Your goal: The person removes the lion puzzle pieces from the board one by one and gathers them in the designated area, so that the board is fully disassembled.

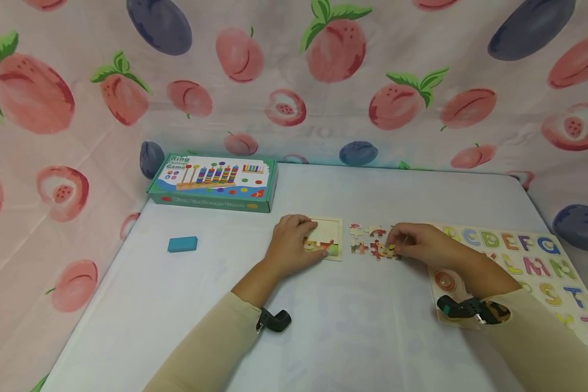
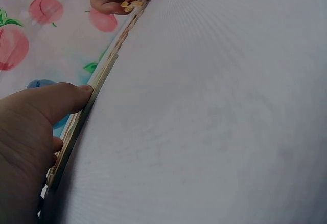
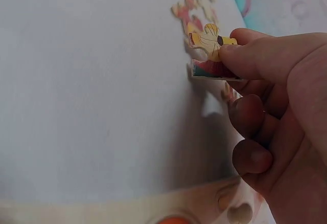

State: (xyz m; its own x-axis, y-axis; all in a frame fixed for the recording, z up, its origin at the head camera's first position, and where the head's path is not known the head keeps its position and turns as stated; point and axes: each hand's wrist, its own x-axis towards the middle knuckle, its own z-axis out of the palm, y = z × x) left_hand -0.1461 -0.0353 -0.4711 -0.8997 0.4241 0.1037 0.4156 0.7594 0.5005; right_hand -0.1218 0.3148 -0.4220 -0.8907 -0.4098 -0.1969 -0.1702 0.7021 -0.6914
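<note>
Right hand (image 1: 423, 244) pinches one puzzle piece (image 3: 210, 55) right of the puzzle tray (image 1: 331, 228), whose edge the left hand (image 1: 291, 245) grips; loose pieces (image 1: 377, 232), just right; alphabet board (image 1: 539, 279), farther right; blue block (image 1: 182, 244) and green box (image 1: 213, 185), left.

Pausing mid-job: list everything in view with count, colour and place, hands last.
Game box: 1, green, table's far left.
Block: 1, blue, nearer than the box.
Puzzle tray: 1, pale, table's middle.
Fitted pieces: count partly hidden, multicoloured, tray's near side.
Loose pieces: several, multicoloured, right of the tray.
Lifted piece: 1, yellow, red and teal, raised above the table.
Alphabet board: 1, pale with coloured letters, table's right.
Tabletop: 1, white, beneath these.
Fruit-print cloth: pale, red and blue fruit, behind.
Sleeves: 2, beige, forearms.
Wrist devices: 2, black, at the cuffs.
Left hand: 1, bare, holding the tray.
Right hand: 1, bare, pinching the lifted piece.
</note>
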